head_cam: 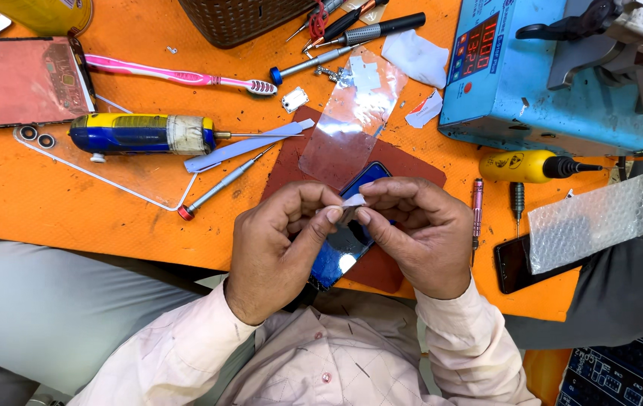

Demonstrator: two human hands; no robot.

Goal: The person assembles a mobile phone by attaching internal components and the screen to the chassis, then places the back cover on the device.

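Wipe (354, 200), a small white folded piece, sits pinched between the fingertips of both hands just above a phone (347, 239). The left hand (280, 244) closes thumb and forefinger on its left end; the right hand (419, 229) closes thumb and forefinger on its right end, the other fingers curled in. Both hands hover over the near edge of the orange table (51, 203), about the middle of its width.

The phone lies face up under the hands, dark blue and glossy, tilted, on a dark red mat (411, 165). A clear film (347, 124) rests on the mat's far side, reaching toward the far edge. Left of the mat lie a red-capped screwdriver (220, 184), a pale blue strip (242, 146) and a blue and yellow canister (141, 134) on its side; beyond it lies a pink toothbrush (175, 75). A clear case (126, 177) lies under the canister, and a reddish panel (21, 83) lies at the left edge.

Right of the hands stand a pink tool (477, 207) and a short dark driver (518, 201), then a yellow bottle (520, 166) on its side. Another dark phone (513, 265) lies near the near right corner, half under bubble wrap (588, 222). A blue machine (547, 75) with a red display fills the far right corner. A brown basket (242, 19) stands at the far edge.
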